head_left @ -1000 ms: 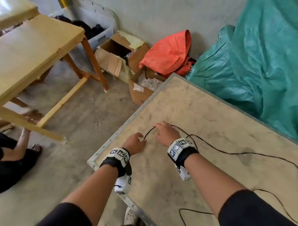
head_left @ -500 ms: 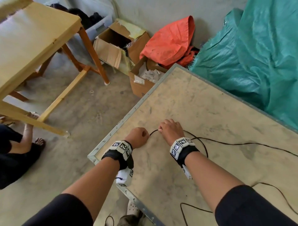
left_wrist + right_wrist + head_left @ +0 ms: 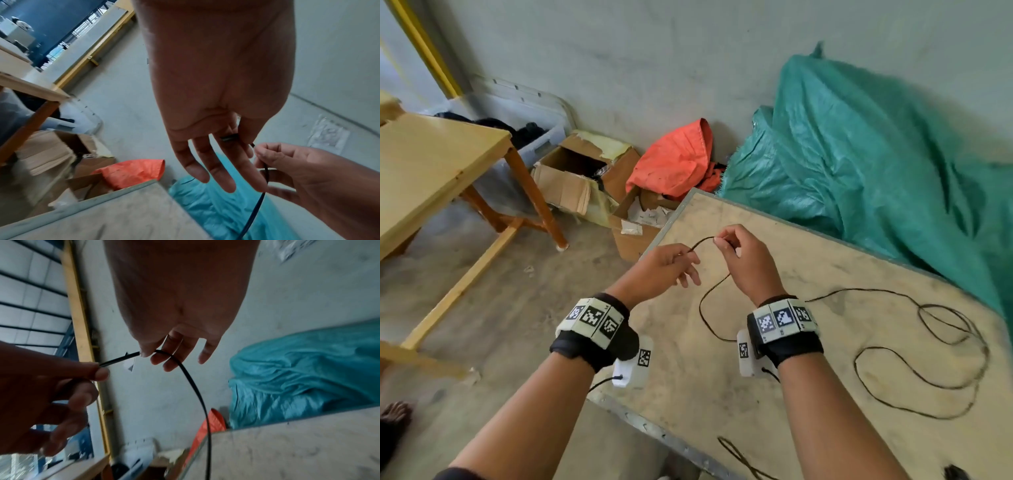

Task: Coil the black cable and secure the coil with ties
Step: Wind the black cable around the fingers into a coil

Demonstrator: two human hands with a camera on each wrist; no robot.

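Raised since half a second ago: both my hands, formerly low at the board, now held above it with the cable end lifted between them. Item one, black cable (image 3: 703, 310): one short span in the air between my hands, the rest hanging down to the worn board (image 3: 808, 260) and lying there in loose, uncoiled loops toward the right. Item two, left hand (image 3: 664, 270): thumb and forefinger pinching the cable near its tip, other fingers loosely extended. Item three, right hand (image 3: 748, 262): thumb and fingers pinching the cable just beside the left hand. Surroundings: green tarpaulin (image 3: 876, 164) beyond the board, orange cloth (image 3: 678, 161), open cardboard boxes (image 3: 582, 178), wooden table (image 3: 431, 171) at left.
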